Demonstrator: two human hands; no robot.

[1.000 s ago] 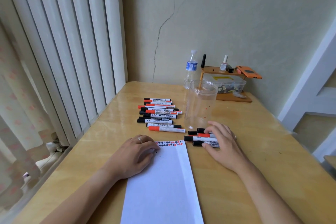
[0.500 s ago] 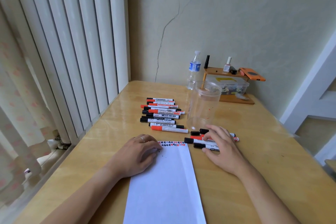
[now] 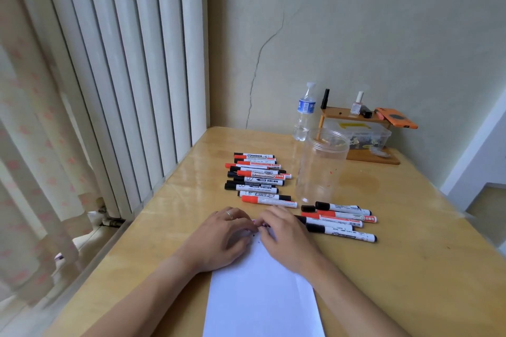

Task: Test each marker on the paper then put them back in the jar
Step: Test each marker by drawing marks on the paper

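Since the earlier frame, the right hand (image 3: 287, 238) has left the four smooth markers (image 3: 339, 220), now lying at its right, and rests on the flat white paper (image 3: 262, 295) beside the left hand (image 3: 221, 238). Both hands have loosely curled fingers; whether they hold something I cannot tell. Beyond the hands stands the clear round plastic jar (image 3: 320, 167), and left of it lie about ten more markers (image 3: 258, 179).

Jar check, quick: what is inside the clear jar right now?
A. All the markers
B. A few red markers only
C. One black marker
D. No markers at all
D: the clear jar stands upright and see-through with no marker inside, while the large group of markers lies left of it and the small group of markers lies on the table in front of it.
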